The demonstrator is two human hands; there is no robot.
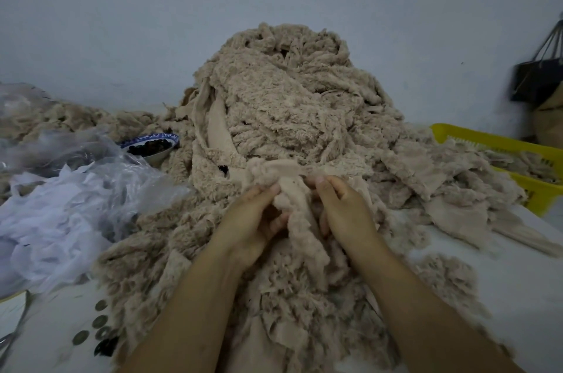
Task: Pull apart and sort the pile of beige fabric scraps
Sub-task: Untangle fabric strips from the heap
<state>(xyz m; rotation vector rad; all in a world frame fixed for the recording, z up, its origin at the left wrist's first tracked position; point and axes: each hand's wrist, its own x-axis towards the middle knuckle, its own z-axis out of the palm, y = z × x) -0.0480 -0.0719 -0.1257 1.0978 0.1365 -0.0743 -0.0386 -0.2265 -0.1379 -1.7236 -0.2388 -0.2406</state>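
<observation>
- At the near foot of the pile of beige fabric scraps [283, 104], both bare hands meet on one scrap [297, 205], a piece with a smooth backing and a fuzzy face.
- Left hand [254, 220]: its grip is clenched on the scrap's left edge, thumb on top and fingers curled beneath.
- Right hand [345, 208]: its grip pinches the scrap's right edge, thumb tip pressed at the upper fold (the other fingers are tucked under the cloth).
- The pile rises against the pale wall [122, 22] and spreads across the white worktop [518, 281], reaching down between the forearms toward the camera.
- On the right, a yellow basket [505, 144] sits at the pile's edge with beige scraps inside.
- On the left lie crumpled clear plastic bags [91, 165] and white fabric [45, 220]; behind them stands a blue-rimmed bowl [152, 145] of dark pieces, touching the pile.
- Round coins [99, 322] lie on the worktop at lower left, just beside the scraps.
- A dark bag [537, 80] hangs at far right.
</observation>
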